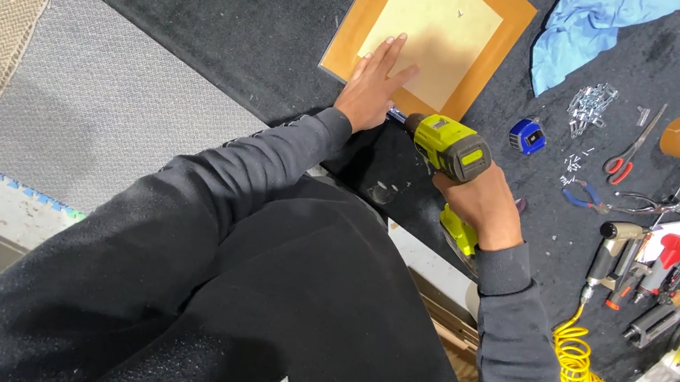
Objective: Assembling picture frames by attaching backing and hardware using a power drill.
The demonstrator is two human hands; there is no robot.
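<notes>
The right hand (481, 205) is clenched on the heavy, rigid drill (447, 144), best gripped at its handle, while the released left hand (373, 88) lies flat, pressing the light, stiff frame (354, 36).

An overhead view in even, fairly bright indoor light with no strong glare. The black bench (205, 9) soaks up light and reads as a flat dark field with little texture. The pale board (436, 30) is the brightest area, slightly washed out but not blown. Shadows are soft and short: a faint one lies under the left hand (374, 84), and a darker patch sits beneath the yellow-green drill (454, 145). The dark sweatshirt (253, 295) loses detail in its folds. Focus is sharp in the centre; the tools at the right edge look slightly stretched and softer.
</notes>
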